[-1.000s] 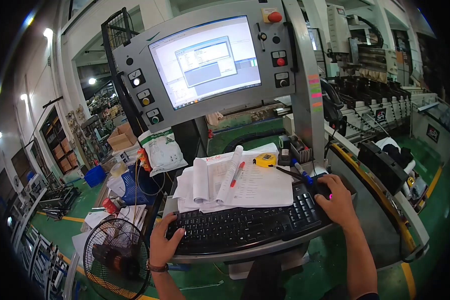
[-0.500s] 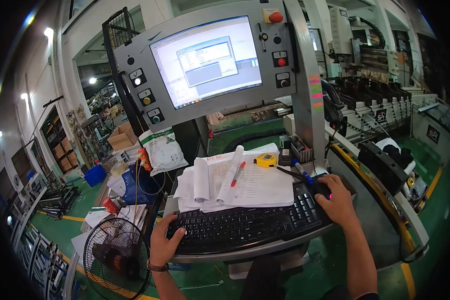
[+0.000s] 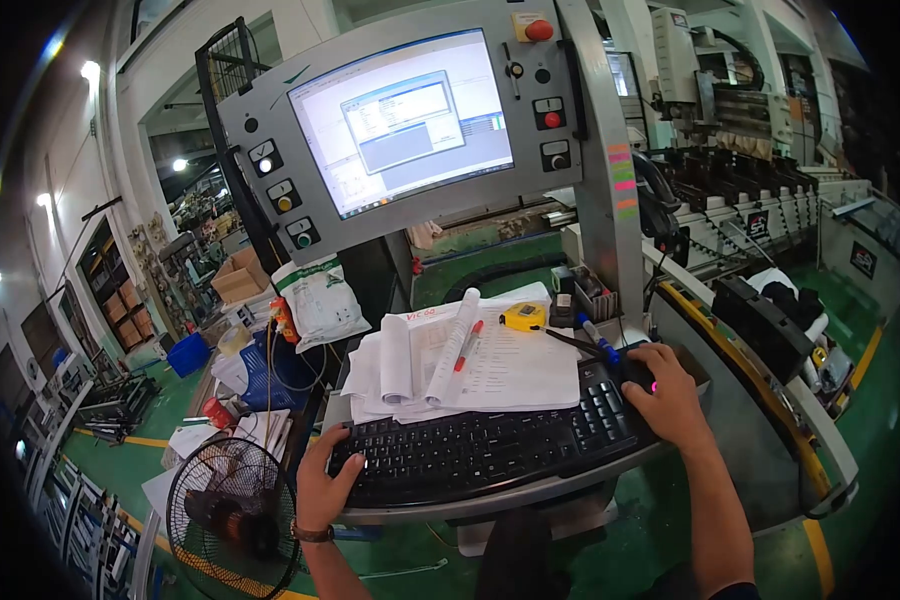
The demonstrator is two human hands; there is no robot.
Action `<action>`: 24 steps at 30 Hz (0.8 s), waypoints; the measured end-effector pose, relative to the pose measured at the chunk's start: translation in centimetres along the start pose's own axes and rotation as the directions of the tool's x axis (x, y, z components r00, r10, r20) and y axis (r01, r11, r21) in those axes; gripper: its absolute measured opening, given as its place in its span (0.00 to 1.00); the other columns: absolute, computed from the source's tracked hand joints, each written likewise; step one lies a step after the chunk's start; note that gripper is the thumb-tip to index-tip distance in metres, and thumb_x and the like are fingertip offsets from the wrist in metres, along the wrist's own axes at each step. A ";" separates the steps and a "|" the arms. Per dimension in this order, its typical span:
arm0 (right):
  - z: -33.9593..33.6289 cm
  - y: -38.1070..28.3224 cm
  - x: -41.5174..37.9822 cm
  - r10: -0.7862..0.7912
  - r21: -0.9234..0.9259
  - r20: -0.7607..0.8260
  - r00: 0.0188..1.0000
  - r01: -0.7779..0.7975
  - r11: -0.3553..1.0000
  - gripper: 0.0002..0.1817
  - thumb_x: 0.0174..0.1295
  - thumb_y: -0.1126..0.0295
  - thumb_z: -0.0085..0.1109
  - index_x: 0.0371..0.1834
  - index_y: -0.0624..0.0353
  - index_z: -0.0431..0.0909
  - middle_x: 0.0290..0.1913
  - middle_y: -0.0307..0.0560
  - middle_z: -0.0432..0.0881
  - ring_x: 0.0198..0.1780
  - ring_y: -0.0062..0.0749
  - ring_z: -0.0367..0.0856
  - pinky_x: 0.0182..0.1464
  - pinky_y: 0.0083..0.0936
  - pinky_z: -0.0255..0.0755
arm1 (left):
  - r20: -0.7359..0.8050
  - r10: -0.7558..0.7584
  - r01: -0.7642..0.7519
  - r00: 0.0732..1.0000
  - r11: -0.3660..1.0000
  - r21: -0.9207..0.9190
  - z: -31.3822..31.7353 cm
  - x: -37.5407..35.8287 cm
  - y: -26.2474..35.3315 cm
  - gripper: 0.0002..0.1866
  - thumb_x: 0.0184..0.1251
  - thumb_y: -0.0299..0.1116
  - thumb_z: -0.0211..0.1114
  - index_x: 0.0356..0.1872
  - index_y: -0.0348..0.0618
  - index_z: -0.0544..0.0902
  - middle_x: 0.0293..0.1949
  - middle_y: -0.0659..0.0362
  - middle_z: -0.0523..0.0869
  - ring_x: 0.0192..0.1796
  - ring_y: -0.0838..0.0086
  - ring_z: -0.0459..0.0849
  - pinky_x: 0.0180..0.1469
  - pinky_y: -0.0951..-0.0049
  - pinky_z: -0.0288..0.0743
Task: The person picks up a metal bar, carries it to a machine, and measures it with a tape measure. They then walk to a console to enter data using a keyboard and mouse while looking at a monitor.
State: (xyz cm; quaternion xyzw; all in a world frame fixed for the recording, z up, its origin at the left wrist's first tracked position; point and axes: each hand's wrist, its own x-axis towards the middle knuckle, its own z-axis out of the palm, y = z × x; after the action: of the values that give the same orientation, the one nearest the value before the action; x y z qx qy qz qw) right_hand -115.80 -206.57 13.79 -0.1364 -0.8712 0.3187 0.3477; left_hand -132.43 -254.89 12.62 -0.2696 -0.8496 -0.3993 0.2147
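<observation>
My right hand is curled over a dark computer mouse at the right end of the keyboard; a pink light glows on its side. At the left end of the black keyboard, my left hand rests with thumb and fingers apart, the thumb near the keys. Behind the keys lies a stack of papers with curled sheets. On it are a red pen and a yellow tape measure. A blue marker lies beside the mouse. Above, a monitor displays an open window.
Buttons and a red emergency stop surround the screen. A white bag hangs left of the papers. Lower left stands a black fan. To the right are a yellow-edged rail and a large machine.
The whole view has shifted slightly, with the monitor and desk now a little further left. Both hands keep their places on the keyboard and mouse.
</observation>
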 end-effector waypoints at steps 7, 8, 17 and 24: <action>0.5 1.1 0.1 -0.062 -0.041 -0.025 0.998 0.061 0.997 0.26 0.64 0.63 0.73 0.65 0.60 0.86 0.70 0.57 0.82 0.69 0.60 0.83 0.72 0.47 0.75 | 0.001 -0.005 0.005 1.000 1.000 -0.007 0.0 0.1 0.0 0.26 0.72 0.37 0.77 0.67 0.36 0.86 0.68 0.43 0.89 0.70 0.50 0.87 0.75 0.55 0.76; 0.3 0.8 0.2 -0.044 -0.030 -0.019 0.999 0.044 0.999 0.26 0.64 0.63 0.73 0.65 0.60 0.86 0.70 0.57 0.82 0.69 0.60 0.83 0.72 0.48 0.76 | 0.005 -0.011 0.011 1.000 1.000 -0.017 0.0 -0.1 -0.1 0.26 0.73 0.37 0.77 0.67 0.36 0.86 0.69 0.43 0.89 0.71 0.50 0.87 0.75 0.55 0.76; 0.3 1.2 -0.1 -0.035 -0.033 -0.021 0.999 0.034 0.999 0.27 0.64 0.62 0.73 0.65 0.60 0.85 0.72 0.54 0.82 0.69 0.57 0.84 0.70 0.45 0.78 | 0.014 0.000 0.000 1.000 0.998 -0.068 0.1 0.0 -1.1 0.23 0.80 0.38 0.69 0.67 0.34 0.86 0.70 0.41 0.88 0.72 0.50 0.86 0.77 0.56 0.74; 0.2 0.7 0.1 -0.040 -0.029 -0.037 0.999 0.039 0.999 0.28 0.64 0.61 0.74 0.67 0.61 0.85 0.71 0.55 0.82 0.69 0.58 0.83 0.71 0.45 0.76 | 0.013 -0.024 0.025 1.000 0.996 -0.088 0.0 -0.2 -0.6 0.22 0.81 0.39 0.68 0.67 0.34 0.86 0.71 0.42 0.88 0.73 0.50 0.86 0.77 0.55 0.74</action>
State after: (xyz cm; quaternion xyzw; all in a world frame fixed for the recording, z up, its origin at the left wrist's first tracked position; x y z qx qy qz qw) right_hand -115.96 -206.09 13.26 -0.1302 -0.8715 0.2968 0.3680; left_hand -132.67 -255.21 12.21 -0.2706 -0.8357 -0.4374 0.1925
